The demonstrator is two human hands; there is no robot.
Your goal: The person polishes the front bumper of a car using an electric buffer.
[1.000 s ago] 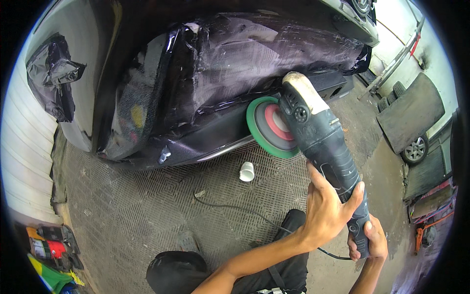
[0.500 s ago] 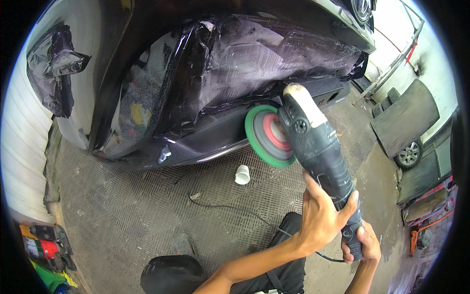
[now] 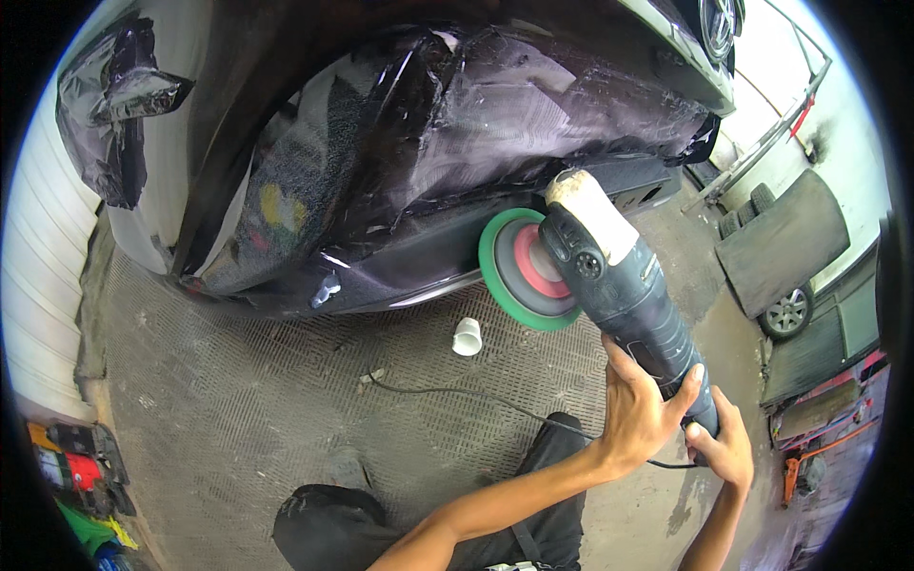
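Observation:
My left hand [image 3: 636,411] is wrapped around the middle of a dark corded polisher [image 3: 628,295], with its thumb and fingers on either side of the body. Closed around the rear end of the same tool is my right hand [image 3: 725,443]. The round polishing pad [image 3: 519,269], green at the rim with grey and red rings behind, faces the lower side of a dark car [image 3: 409,279]. In this view the pad overlaps the bumper edge; I cannot tell whether they touch. Shiny plastic film [image 3: 514,124] covers much of the car's end.
A white cup [image 3: 466,337] rests on the patterned floor mat below the bumper. The black power cord [image 3: 476,392] runs across the mat to the tool. Wheels [image 3: 788,312] and a grey panel [image 3: 785,243] lean at right; coloured items [image 3: 81,471] lie at lower left.
The polisher's rear end and both hands have shifted slightly right, and my right hand sits a little higher. The whole view has moved slightly. Both hands keep hold of the tool.

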